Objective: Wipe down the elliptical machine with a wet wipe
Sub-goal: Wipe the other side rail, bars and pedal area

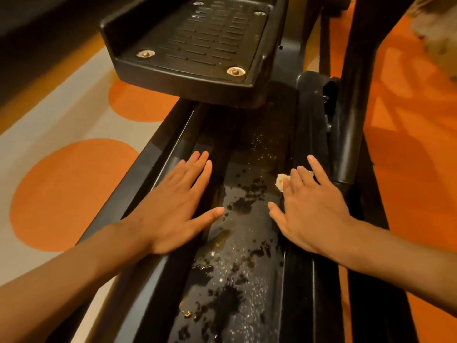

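Head view: left hand [178,201] spread on the rail [176,131], right hand [312,209] flat on the wet wipe [280,182], which may slip out on the slick track [237,246].

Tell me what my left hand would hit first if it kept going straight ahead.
Probably the foot pedal, though the left hand may pass under it; depth is unclear.

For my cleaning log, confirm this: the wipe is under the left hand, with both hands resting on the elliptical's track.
Not quite. The head view shows the wipe under the fingers of the right hand, not the left hand; both hands do rest on the elliptical's track.
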The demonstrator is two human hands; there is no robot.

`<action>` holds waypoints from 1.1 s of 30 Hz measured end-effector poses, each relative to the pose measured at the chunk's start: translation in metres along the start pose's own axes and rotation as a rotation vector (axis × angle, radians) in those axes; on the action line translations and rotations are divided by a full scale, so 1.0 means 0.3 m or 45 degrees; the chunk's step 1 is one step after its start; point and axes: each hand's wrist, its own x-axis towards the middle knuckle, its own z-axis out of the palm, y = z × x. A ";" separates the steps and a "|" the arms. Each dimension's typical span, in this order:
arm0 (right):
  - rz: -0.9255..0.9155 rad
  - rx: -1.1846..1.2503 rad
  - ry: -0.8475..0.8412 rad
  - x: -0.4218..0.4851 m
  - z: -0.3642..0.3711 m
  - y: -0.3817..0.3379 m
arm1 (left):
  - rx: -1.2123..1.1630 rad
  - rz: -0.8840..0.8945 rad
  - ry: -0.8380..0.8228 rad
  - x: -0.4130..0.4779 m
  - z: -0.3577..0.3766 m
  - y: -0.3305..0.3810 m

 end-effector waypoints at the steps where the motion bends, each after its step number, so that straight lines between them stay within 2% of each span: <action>1: -0.013 0.026 -0.013 0.004 0.005 -0.005 | -0.005 -0.003 0.007 0.002 0.006 0.001; 6: -0.083 0.170 -0.152 0.114 0.024 -0.015 | -0.043 -0.026 0.059 0.009 0.022 0.000; 11: 0.043 0.352 0.031 0.348 0.017 0.101 | -0.021 -0.039 0.063 0.005 0.014 0.009; 14: 0.177 0.507 0.011 0.480 -0.001 0.165 | -0.023 -0.048 0.074 0.008 0.010 0.010; 17: 0.167 0.590 -0.017 0.425 0.002 0.125 | -0.014 -0.048 0.095 0.018 0.014 0.008; 22: -0.043 0.452 -0.157 0.185 0.027 0.021 | -0.012 -0.072 0.119 0.006 0.030 0.009; 26: 0.076 0.543 0.002 0.419 -0.047 0.124 | -0.028 -0.081 0.137 0.007 0.034 0.004; 29: 0.214 0.629 -0.076 0.607 -0.089 0.232 | -0.049 -0.086 0.120 0.012 0.033 0.008; 31: 0.237 0.623 -0.091 0.639 -0.080 0.229 | -0.034 -0.093 0.116 0.011 0.030 0.006; 33: 0.166 0.600 -0.057 0.546 -0.063 0.161 | -0.026 -0.093 0.115 0.013 0.030 0.003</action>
